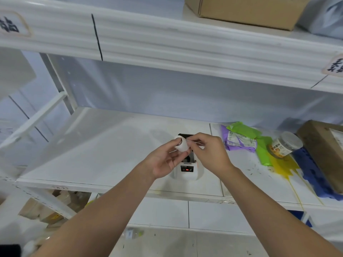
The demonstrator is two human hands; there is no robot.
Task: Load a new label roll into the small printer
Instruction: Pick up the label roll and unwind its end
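A small white label printer stands on the white shelf, its black lid raised behind my hands and a red light on its front panel. My left hand holds a white label roll above the printer, fingers wrapped around it. My right hand pinches the loose end of the roll's tape at its upper right. Much of the printer's open bay is hidden by my hands.
To the right lie green and purple packets, a clear jar with an orange label, yellow and blue bags and a cardboard box. A cardboard box sits on the upper shelf, whose edge overhangs.
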